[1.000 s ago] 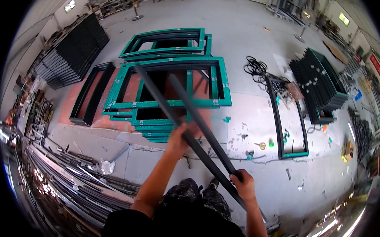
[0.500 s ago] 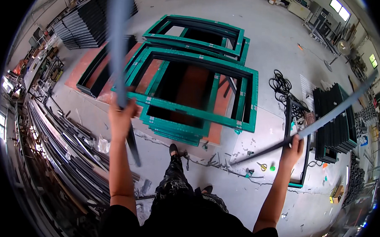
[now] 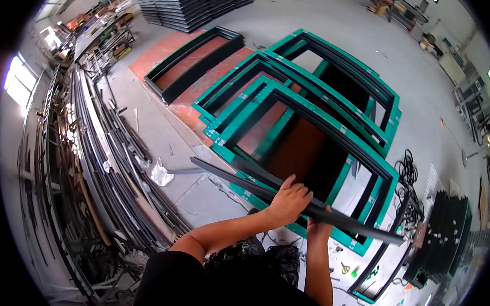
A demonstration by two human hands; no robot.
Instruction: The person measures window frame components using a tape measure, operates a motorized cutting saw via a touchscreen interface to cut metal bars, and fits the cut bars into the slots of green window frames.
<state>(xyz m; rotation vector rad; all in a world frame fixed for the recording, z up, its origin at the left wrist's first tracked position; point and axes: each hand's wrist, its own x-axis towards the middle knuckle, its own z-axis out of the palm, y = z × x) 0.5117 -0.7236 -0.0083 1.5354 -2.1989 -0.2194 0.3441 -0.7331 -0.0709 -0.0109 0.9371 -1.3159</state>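
Two long dark metal bars [image 3: 356,225] lie side by side across my front, slanting from upper left to lower right. My left hand [image 3: 290,203] rests over them near the middle, its fingers closed round the bars. Just to its right, my right hand [image 3: 319,228] grips the bars from below, with some fingers hidden behind them. The bars hang over the near side of a stack of green-edged dark rectangular frames [image 3: 334,116]. I cannot tell whether they touch it.
Left of me a long pile of metal profiles [image 3: 104,174] covers the floor. A dark frame [image 3: 197,60] lies on a reddish board [image 3: 151,48]. At right are coiled black cable [image 3: 408,174], stacked dark pieces [image 3: 444,233] and yellow-handled scissors [image 3: 345,268].
My hands, earlier wide apart with one bar each, have come together, and the bars now lie alongside each other. My view has turned left.
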